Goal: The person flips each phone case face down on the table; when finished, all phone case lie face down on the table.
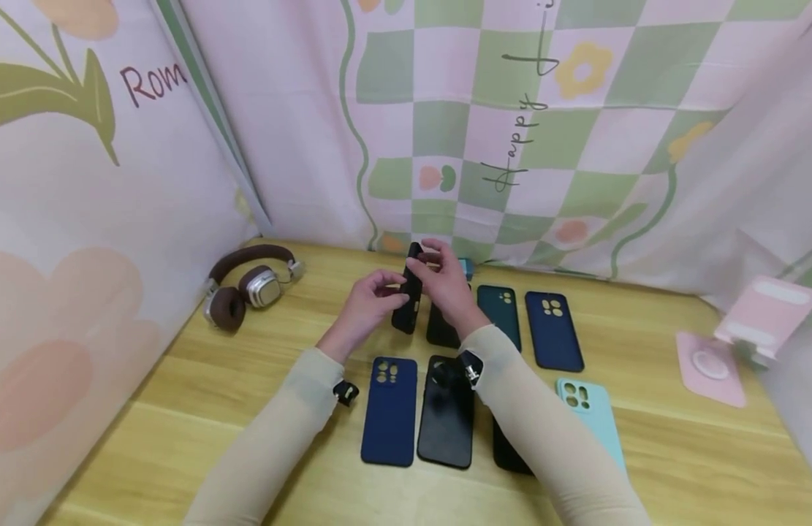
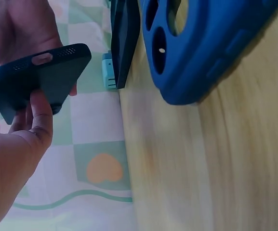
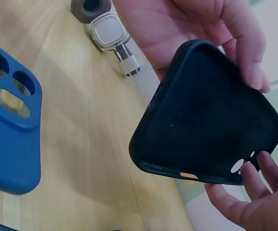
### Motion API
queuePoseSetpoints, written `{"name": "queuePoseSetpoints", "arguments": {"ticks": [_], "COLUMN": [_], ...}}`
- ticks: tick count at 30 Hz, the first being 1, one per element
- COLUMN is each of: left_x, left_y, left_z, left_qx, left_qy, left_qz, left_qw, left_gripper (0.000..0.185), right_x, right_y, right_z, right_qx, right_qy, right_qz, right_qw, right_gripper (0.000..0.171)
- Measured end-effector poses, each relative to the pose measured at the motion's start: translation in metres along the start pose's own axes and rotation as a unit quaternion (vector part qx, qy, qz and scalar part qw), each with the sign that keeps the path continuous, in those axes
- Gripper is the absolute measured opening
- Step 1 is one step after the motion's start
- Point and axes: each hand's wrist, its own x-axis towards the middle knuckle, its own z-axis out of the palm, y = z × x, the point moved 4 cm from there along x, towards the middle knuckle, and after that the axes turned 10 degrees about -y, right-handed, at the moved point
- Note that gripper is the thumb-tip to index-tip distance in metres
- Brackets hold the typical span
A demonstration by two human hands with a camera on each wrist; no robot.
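My left hand (image 1: 368,305) and my right hand (image 1: 450,286) hold a black phone case (image 1: 409,296) on edge above the back of the table. In the right wrist view its hollow inside (image 3: 201,115) shows, with camera holes near the right fingertips. Fingers of the left hand (image 2: 41,115) pinch one long side, in the left wrist view; the right hand (image 3: 254,202) grips the camera end. A black case (image 1: 441,330) lies partly hidden behind the right hand. In front lie a navy case (image 1: 389,420) and a glossy black one (image 1: 446,420).
Beyond the right hand lie a dark green case (image 1: 498,310) and another navy case (image 1: 554,336). A light turquoise case (image 1: 596,413) is partly covered by the right sleeve. Brown headphones (image 1: 264,288) sit at left, a pink stand (image 1: 711,369) at right. A patterned curtain (image 1: 438,131) hangs behind.
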Motion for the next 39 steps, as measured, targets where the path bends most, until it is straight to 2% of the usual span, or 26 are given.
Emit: {"name": "queuePoseSetpoints", "arguments": {"ticks": [3, 5, 10, 13, 16, 19, 22, 25, 28, 32, 35, 39], "left_x": [0.001, 0.001, -0.001, -0.003, -0.005, -0.004, -0.004, -0.003, -0.003, -0.001, 0.001, 0.003], "left_y": [-0.001, -0.003, -0.006, -0.010, -0.015, -0.018, -0.018, -0.017, -0.018, -0.021, -0.025, -0.031], "left_z": [0.004, 0.006, 0.011, 0.011, 0.011, 0.012, 0.011, 0.007, 0.000, -0.010, -0.019, -0.029], "left_qx": [0.000, -0.013, -0.021, -0.015, -0.047, -0.107, -0.154, -0.173, -0.171, -0.137, -0.099, -0.056], "left_qy": [-0.012, -0.023, -0.056, -0.061, -0.065, -0.074, -0.073, -0.058, -0.037, -0.008, 0.012, 0.035], "left_qz": [0.002, 0.005, 0.017, 0.004, -0.020, -0.030, -0.030, -0.034, -0.040, -0.042, -0.047, -0.057], "left_qw": [0.9999, 0.9996, 0.9981, 0.9980, 0.9966, 0.9911, 0.9849, 0.9826, 0.9837, 0.9896, 0.9939, 0.9962], "left_gripper": [0.026, 0.027, 0.028, 0.027, 0.027, 0.027, 0.026, 0.024, 0.023, 0.025, 0.027, 0.029], "right_x": [-0.002, -0.003, -0.005, -0.005, -0.006, -0.007, -0.007, -0.007, -0.008, -0.009, -0.009, -0.006], "right_y": [0.000, 0.000, -0.001, -0.002, -0.004, -0.006, -0.007, -0.008, -0.008, -0.004, 0.001, 0.011], "right_z": [-0.001, -0.002, -0.008, -0.008, -0.008, -0.007, -0.006, -0.005, -0.004, -0.004, -0.006, -0.007], "right_qx": [0.000, 0.009, 0.050, 0.074, 0.096, 0.109, 0.103, 0.087, 0.062, 0.023, -0.005, -0.014], "right_qy": [-0.019, -0.022, 0.022, 0.044, 0.047, 0.046, 0.047, 0.051, 0.062, 0.072, 0.067, 0.050], "right_qz": [-0.011, -0.016, -0.032, -0.040, -0.043, -0.043, -0.045, -0.050, -0.056, -0.061, -0.038, 0.017], "right_qw": [1.000, 1.000, 0.998, 0.995, 0.993, 0.992, 0.992, 0.994, 0.995, 0.995, 0.997, 0.998], "right_gripper": [0.063, 0.058, 0.033, 0.030, 0.031, 0.029, 0.028, 0.026, 0.023, 0.021, 0.020, 0.020]}}
